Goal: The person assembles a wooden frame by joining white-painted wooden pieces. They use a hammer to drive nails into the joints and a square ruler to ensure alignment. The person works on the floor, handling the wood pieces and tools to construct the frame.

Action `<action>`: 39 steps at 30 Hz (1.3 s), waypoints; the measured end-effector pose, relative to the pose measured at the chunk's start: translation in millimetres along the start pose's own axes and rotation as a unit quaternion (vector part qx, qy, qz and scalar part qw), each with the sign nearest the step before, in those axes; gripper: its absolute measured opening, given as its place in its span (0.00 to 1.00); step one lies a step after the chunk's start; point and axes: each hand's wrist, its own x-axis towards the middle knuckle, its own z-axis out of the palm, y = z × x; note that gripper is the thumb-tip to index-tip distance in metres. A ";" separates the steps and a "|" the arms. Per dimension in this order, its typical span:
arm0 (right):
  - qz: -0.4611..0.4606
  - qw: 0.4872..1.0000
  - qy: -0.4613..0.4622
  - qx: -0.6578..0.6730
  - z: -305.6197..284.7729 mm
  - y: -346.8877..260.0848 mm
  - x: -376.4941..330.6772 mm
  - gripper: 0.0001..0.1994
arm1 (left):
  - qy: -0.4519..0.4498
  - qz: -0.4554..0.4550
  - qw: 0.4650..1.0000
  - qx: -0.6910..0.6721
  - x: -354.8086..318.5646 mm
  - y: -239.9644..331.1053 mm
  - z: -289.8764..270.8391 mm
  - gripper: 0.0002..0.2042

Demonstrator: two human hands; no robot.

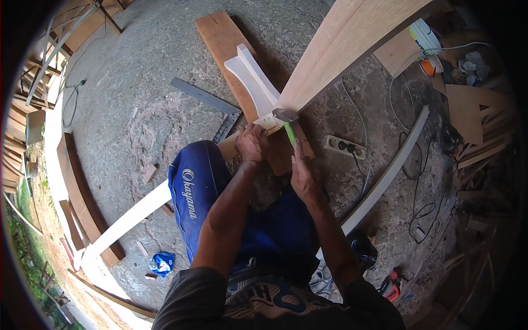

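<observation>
Hammer juts from right hand, left hand curled over pale wood

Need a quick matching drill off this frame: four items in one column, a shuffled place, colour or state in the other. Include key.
1. Hammer
2. Power strip
3. Metal square
4. Small packet

A. L-shaped, lying left of the brown board
B. Blue, on the floor
C. Off-white, with a cable
D. Green-handled, held in the right grip

Pairs: 1-D, 2-C, 3-A, 4-B
</observation>
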 end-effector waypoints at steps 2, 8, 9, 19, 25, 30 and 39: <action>-0.007 1.000 0.008 0.007 2.7 1.0 0.7 0.28 | 0.005 0.019 1.000 0.001 0.4 0.6 -0.2 0.05; 0.007 1.000 -0.004 0.013 2.5 -5.5 1.5 0.28 | -0.024 -0.022 0.999 0.006 2.6 1.7 -1.5 0.06; 0.001 1.000 0.020 0.023 -1.0 -9.8 -3.3 0.28 | -0.007 -0.026 0.999 -0.024 -1.8 -0.9 -3.6 0.06; 0.047 0.997 -0.045 0.034 -12.7 -5.7 -3.9 0.28 | -0.003 -0.032 0.994 -0.107 -13.4 -10.1 -8.1 0.04; 0.085 0.992 -0.094 0.027 -10.3 -2.8 2.3 0.27 | -0.004 -0.019 0.995 -0.098 -11.3 -8.3 -8.2 0.04; -0.015 0.999 -0.021 0.023 -15.2 -5.8 2.1 0.29 | 0.002 -0.007 0.996 -0.087 -12.5 -9.9 -6.7 0.04; 0.012 0.995 -0.089 0.043 -14.7 1.6 -3.6 0.26 | -0.006 0.003 0.996 -0.088 -8.8 -5.8 -11.0 0.04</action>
